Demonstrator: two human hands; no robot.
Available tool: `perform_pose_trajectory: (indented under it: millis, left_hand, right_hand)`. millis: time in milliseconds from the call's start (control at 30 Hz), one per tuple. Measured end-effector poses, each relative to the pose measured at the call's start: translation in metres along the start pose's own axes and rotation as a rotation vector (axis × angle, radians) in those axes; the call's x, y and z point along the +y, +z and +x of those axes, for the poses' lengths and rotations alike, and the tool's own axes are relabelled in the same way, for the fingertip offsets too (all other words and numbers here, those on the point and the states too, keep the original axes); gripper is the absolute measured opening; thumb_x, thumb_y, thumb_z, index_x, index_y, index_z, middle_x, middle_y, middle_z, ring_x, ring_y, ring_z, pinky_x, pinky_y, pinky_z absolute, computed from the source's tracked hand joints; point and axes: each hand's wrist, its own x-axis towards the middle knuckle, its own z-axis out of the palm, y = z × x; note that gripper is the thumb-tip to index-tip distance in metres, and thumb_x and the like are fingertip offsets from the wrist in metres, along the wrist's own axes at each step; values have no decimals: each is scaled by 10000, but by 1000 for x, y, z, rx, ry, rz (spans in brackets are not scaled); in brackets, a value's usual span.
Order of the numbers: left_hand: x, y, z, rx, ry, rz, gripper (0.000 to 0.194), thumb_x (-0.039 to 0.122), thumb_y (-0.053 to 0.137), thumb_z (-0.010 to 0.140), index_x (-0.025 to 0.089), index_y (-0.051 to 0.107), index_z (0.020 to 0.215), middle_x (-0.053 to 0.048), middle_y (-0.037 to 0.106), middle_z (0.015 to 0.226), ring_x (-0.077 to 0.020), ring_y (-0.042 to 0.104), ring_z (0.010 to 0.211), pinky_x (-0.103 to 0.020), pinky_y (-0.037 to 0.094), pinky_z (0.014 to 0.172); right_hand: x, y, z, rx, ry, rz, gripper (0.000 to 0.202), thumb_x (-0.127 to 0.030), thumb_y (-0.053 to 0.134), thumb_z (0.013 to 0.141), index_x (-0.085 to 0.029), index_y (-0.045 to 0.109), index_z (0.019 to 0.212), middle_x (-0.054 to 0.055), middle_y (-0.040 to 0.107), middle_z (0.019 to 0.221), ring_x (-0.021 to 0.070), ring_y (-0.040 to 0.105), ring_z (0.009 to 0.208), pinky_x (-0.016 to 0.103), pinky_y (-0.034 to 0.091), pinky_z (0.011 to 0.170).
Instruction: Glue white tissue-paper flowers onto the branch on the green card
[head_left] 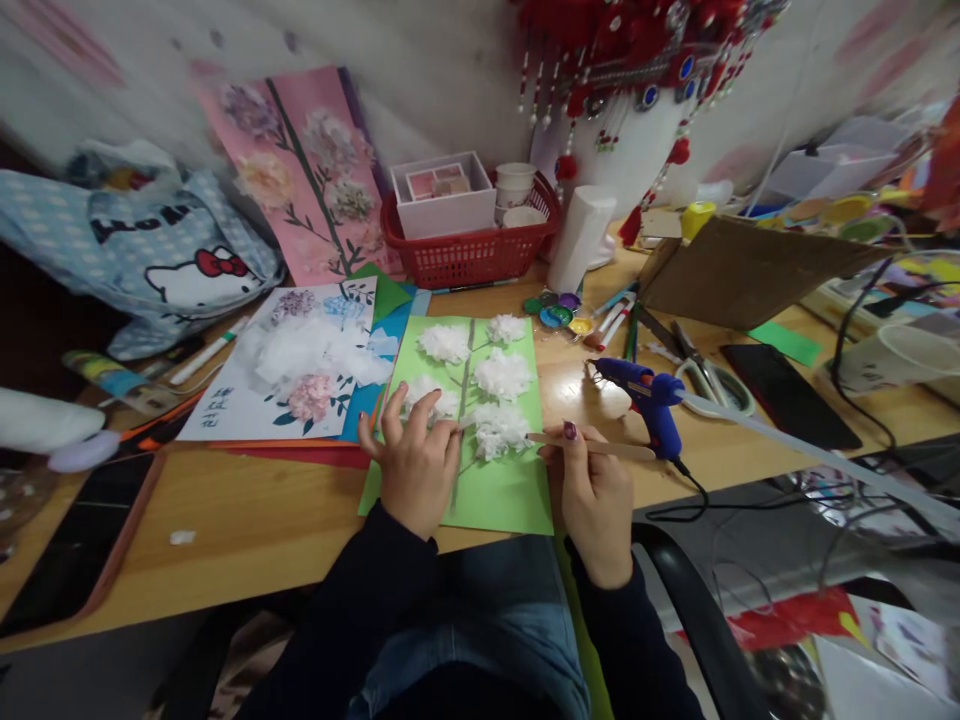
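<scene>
A light green sheet of paper (517,495) lies at the table's front edge, bearing a grey-brown stem and several ruffled white paper flowers (501,376). My left hand (418,468) rests with fingers spread over the left part of the sheet, beside the lower left flower. In my right hand (598,492) a flat wooden craft stick (626,449) is pinched between thumb and fingers. Its dark tip points left, close to the lower right flower (499,432); whether they touch I cannot tell. A blue glue gun (646,398) lies just beyond my right hand.
White tissue (307,350) covers part of a printed flower sheet (217,412) on the left. Behind stand a pink flower picture (300,200) and a red basket (469,255). Scissors (697,365), a black phone (791,395) and a cardboard piece (750,270) are right; another phone (82,540) lies left.
</scene>
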Motion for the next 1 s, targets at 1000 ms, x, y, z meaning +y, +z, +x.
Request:
perform_pose_trajectory:
  millis: [1000]
  left_hand:
    - [42,-3,9,-301,159,-237,71,232,660,791,229,681,723,-55,612,1082,-315,406,1114,-532,287,935]
  right_hand:
    - [16,-7,-31,181,-131,95,302,-240,439,968,-186,656,764,1,617,609,128,597,566,259,454,567]
